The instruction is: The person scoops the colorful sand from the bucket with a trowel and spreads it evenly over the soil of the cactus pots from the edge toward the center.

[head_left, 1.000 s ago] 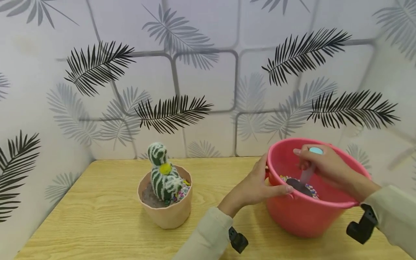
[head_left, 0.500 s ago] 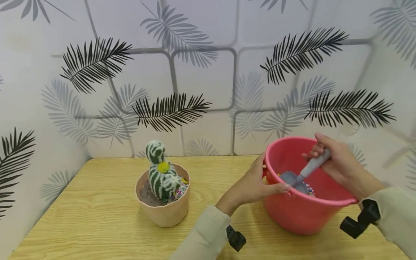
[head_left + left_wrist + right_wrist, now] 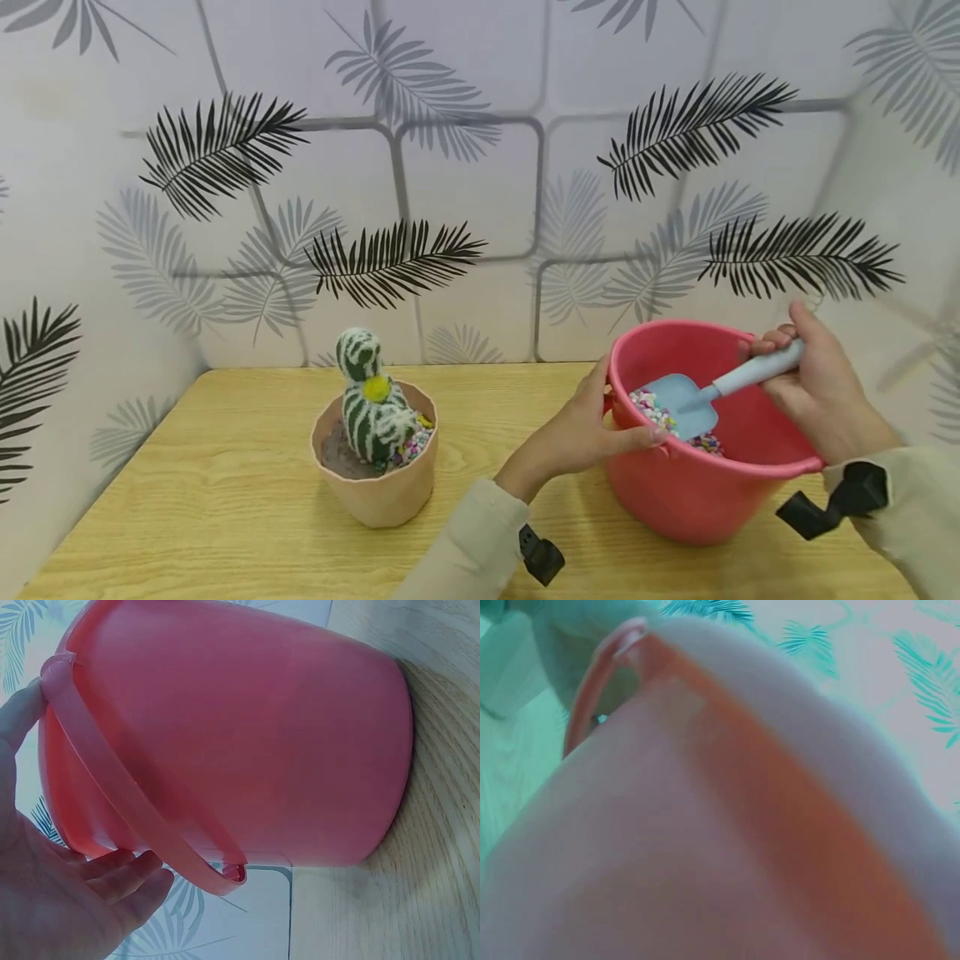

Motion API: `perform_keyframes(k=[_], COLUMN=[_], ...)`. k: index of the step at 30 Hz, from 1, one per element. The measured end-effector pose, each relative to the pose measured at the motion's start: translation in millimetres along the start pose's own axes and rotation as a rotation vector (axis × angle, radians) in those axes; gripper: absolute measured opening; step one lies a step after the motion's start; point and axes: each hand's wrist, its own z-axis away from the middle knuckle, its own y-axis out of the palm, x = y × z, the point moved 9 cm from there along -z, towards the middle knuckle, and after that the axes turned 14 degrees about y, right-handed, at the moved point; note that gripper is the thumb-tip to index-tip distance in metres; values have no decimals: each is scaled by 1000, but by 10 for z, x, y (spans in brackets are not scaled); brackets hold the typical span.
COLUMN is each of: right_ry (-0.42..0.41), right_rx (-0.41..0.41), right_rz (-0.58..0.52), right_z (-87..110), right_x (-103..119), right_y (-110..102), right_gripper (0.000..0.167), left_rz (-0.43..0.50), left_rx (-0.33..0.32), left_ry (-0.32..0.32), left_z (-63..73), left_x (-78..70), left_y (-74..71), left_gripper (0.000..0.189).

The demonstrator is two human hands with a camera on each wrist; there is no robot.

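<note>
A pink bucket point(image 3: 675, 496) stands at the right of the table in the head view, colourful pebbles point(image 3: 649, 407) at its bottom. My left hand point(image 3: 573, 437) holds its left side, thumb along the front rim. In the left wrist view, that hand point(image 3: 60, 892) spreads thumb and fingers over the bucket's edge, beside the bucket handle point(image 3: 135, 802). My right hand point(image 3: 821, 392) grips the pale handle of a small light-blue trowel point(image 3: 678, 400), whose blade is inside the bucket among the pebbles. The right wrist view shows mostly the blurred bucket wall point(image 3: 630, 832); the trowel is hidden there.
To the left, a peach flower pot point(image 3: 386, 500) holds a knitted green-and-white cactus point(image 3: 375, 412) with a yellow flower, set in brownish filling with some coloured pebbles. The wooden table point(image 3: 210, 483) ends at a leaf-patterned wall point(image 3: 480, 192).
My right hand has moved right and tilted the trowel lower, so its blade now shows face-up with pebbles beside it. The left hand keeps its place on the bucket.
</note>
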Motion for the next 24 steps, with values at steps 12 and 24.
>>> perform_keyframes(k=[12, 24], right_ry=[-59, -146], right_rx=[-44, -29], right_rz=[-172, -204], right_z=[55, 173], right_x=[83, 155], right_y=[-74, -54], right_gripper=[40, 43], left_rz=[2, -3], left_rx=[15, 29], left_ry=[-18, -43], left_z=[9, 6], left_x=[13, 13], left_y=[-2, 29], left_gripper=[86, 88])
